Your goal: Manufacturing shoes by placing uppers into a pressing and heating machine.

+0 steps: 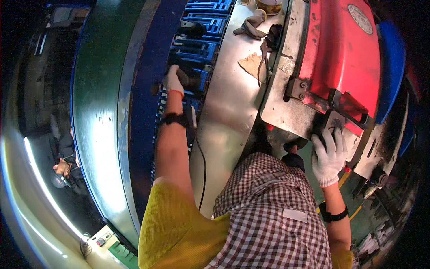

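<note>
In a white glove with an orange-red cuff, my left hand (174,82) is closed around a dark piece (190,81) above the blue slatted rack (207,50). Shadow hides the exact kind of that piece. Another black, rounded piece (191,29) lies farther along the slats. My right hand (329,154), also white-gloved, grips the near end of a dark block (334,121) at the edge of the red machine (342,67). Its fingertips press on the block, and the palm side is hidden.
Between rack and machine runs a metal ledge (228,112). On it lie a grey glove (251,27), a tan scrap (251,65) and dark pliers-like handles (263,56). Left stands a green panel (101,89); a person (62,168) is beyond it. A cable (204,166) hangs beside my left arm.
</note>
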`<action>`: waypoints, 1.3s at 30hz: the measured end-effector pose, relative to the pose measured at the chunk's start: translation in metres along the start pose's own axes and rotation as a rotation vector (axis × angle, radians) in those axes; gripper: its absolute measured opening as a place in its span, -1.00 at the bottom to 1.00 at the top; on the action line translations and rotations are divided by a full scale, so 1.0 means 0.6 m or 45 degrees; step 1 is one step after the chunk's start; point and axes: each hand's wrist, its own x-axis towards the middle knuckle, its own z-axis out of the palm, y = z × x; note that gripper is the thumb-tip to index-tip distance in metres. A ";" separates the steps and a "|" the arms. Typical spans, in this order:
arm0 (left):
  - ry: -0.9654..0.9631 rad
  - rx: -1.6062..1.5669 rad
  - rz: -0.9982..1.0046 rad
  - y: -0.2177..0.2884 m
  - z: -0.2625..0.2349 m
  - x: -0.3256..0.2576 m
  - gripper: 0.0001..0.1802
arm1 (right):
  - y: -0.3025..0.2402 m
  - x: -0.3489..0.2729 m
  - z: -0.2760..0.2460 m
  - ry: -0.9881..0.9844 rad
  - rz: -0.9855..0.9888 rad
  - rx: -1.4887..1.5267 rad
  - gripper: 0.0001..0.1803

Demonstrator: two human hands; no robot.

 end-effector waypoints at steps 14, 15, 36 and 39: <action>1.065 0.499 -0.022 -0.185 -0.219 -0.253 -0.12 | -0.006 0.004 0.016 -0.082 0.067 -0.213 -0.46; 1.172 0.457 -0.199 -0.141 -0.246 -0.295 -0.18 | -0.004 0.002 0.017 -0.097 0.059 -0.210 -0.46; -0.002 -1.069 -0.547 -0.213 -0.368 -0.437 -0.25 | -0.008 -0.002 0.008 -0.094 0.076 0.053 -0.48; -0.522 -1.146 -0.437 -0.133 -0.234 -0.550 -0.06 | -0.019 0.002 0.006 -0.006 -0.012 0.329 -0.55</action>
